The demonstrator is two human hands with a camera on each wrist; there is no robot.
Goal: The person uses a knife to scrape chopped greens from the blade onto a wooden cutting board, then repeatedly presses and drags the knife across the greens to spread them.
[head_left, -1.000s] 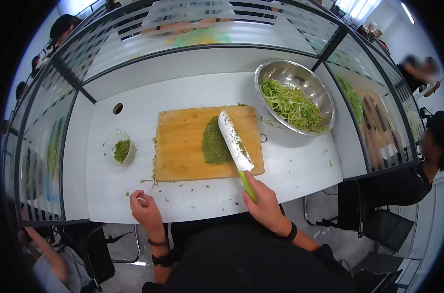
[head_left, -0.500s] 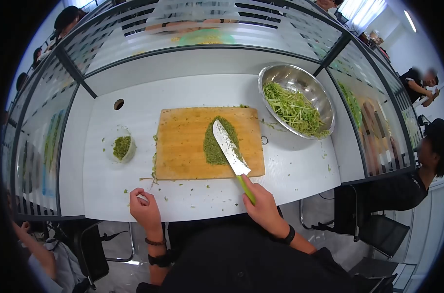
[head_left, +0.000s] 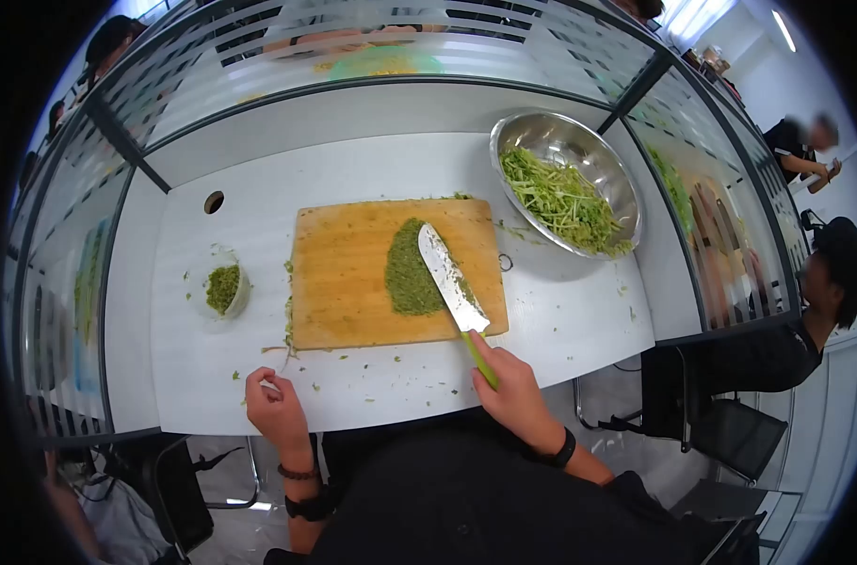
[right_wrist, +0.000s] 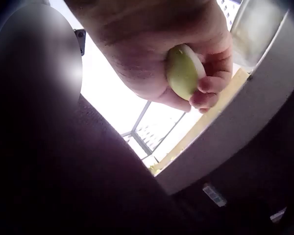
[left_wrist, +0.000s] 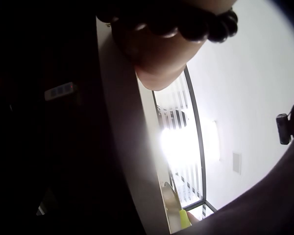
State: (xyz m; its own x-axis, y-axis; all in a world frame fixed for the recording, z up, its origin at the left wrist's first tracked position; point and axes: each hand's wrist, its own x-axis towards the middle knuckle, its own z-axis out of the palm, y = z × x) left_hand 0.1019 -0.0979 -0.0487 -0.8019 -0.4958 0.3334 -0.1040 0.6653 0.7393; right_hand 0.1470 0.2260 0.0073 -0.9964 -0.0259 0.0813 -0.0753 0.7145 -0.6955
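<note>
Gripping: right hand (head_left: 517,397), fingers wrapped round the green handle of one knife (head_left: 450,275), centre, blade over chopped greens (head_left: 411,273) on board (head_left: 339,275). Left hand (head_left: 277,409), lower left, by the table (head_left: 353,405) edge: fingers loosely curled, holding nothing. Steel bowl (head_left: 602,149) of stems (head_left: 562,200), upper right. Cup (head_left: 242,294), left.

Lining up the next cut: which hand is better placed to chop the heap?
Right hand, I'd judge: it grips the knife, whose blade lies over the heap. The left hand sits loosely curled near the front edge of the table.
</note>
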